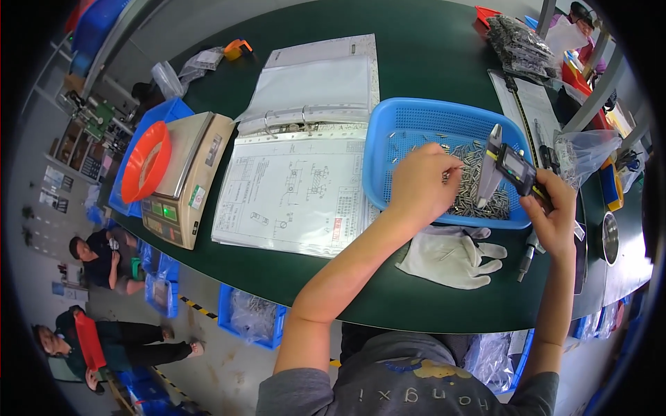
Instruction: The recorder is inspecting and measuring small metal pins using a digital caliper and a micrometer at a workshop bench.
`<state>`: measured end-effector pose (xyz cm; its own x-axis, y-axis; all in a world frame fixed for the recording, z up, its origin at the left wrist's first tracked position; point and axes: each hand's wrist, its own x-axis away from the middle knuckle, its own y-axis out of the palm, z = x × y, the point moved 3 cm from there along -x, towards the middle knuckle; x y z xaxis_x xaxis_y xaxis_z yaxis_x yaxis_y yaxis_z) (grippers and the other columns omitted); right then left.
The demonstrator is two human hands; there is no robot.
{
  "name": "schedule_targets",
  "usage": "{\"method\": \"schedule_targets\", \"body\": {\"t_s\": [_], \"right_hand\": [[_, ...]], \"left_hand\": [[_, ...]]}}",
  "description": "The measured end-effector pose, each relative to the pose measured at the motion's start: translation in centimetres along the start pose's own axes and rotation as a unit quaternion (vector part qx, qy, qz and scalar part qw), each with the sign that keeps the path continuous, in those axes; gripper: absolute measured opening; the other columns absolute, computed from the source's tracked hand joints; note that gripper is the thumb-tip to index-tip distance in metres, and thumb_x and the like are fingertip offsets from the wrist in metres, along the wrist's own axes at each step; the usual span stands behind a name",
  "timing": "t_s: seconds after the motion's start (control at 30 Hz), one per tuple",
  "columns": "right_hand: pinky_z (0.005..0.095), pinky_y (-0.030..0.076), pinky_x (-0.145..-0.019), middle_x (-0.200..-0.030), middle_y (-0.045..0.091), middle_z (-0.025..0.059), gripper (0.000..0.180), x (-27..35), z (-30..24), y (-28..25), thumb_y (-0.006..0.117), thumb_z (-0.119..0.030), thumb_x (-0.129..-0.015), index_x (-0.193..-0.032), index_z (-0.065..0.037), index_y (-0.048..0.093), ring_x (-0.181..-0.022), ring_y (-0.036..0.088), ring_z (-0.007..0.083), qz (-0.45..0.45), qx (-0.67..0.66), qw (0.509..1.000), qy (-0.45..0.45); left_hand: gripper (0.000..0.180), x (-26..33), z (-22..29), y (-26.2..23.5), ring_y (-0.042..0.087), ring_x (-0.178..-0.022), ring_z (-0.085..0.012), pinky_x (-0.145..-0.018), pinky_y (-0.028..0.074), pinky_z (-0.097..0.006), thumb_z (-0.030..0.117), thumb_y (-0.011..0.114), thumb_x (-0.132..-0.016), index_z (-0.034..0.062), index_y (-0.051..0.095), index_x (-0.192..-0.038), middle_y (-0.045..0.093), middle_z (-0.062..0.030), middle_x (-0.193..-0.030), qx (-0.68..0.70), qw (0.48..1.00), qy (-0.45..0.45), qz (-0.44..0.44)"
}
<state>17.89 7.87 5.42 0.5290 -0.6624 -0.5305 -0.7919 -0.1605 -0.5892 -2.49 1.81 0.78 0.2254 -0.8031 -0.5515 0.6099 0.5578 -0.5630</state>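
My right hand grips a digital caliper over the right side of a shallow blue plastic basket. The caliper's jaws point left, above many small metal pins heaped in the basket. Beside the jaws, my left hand is closed in a pinch over the pile; what its fingertips hold, if anything, is too small to make out. A white glove lies flat in front of the basket, with a thin pin on it. To its right rests a micrometer, near my right wrist.
An open ring binder with drawings lies left of the basket. Further left stand a weighing scale and a red bowl. Bagged parts sit at the far right, a metal dish at the right edge. Other people are in the background.
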Motion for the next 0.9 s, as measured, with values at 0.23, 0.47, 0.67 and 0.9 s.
{"method": "schedule_targets", "body": {"t_s": [0.23,0.47,0.67,0.9], "right_hand": [[0.0267,0.035,-0.043,-0.065,0.055,0.0097,0.033,0.1,-1.5,-0.4,0.072,-0.019,-0.063,-0.084,0.002,0.059,-0.046,0.045,0.0160,0.020,0.134,0.986,-0.092],[0.0336,0.042,-0.046,-0.067,0.058,0.0069,0.030,0.1,-0.5,0.8,0.071,-0.027,-0.066,-0.085,-0.007,0.060,-0.054,0.056,0.0253,0.013,0.180,0.979,-0.097],[0.0341,0.041,-0.045,-0.065,0.056,0.0055,0.031,1.5,0.8,0.4,0.070,-0.031,-0.069,-0.086,-0.008,0.060,-0.052,0.055,0.0247,0.002,0.203,0.978,-0.042],[0.0322,0.039,-0.043,-0.064,0.055,0.0048,0.034,2.4,1.8,0.4,0.072,-0.029,-0.066,-0.088,-0.007,0.059,-0.049,0.053,0.0233,0.016,0.166,0.983,-0.070]], "left_hand": [[0.012,-0.6,-0.7,1.2,0.054,-0.060,-0.0139,-0.054,0.042,-0.029,0.008,0.058,-0.076,0.0004,0.067,-0.077,0.055,-0.0064,-0.063,0.352,0.914,-0.169,-0.110],[0.014,0.0,-1.6,0.3,0.054,-0.063,-0.0106,-0.056,0.046,-0.021,-0.003,0.053,-0.079,-0.0045,0.065,-0.087,0.053,-0.0047,-0.080,0.412,0.886,-0.199,-0.076],[0.013,-0.1,-1.4,0.9,0.055,-0.071,-0.0097,-0.064,0.045,-0.021,-0.002,0.052,-0.082,-0.0037,0.063,-0.088,0.053,-0.0031,-0.081,0.352,0.891,-0.257,-0.129],[0.016,-0.4,0.5,0.7,0.054,-0.073,-0.0091,-0.062,0.044,-0.021,0.007,0.055,-0.083,-0.0027,0.060,-0.095,0.056,-0.0047,-0.085,0.376,0.891,-0.230,-0.111]]}}
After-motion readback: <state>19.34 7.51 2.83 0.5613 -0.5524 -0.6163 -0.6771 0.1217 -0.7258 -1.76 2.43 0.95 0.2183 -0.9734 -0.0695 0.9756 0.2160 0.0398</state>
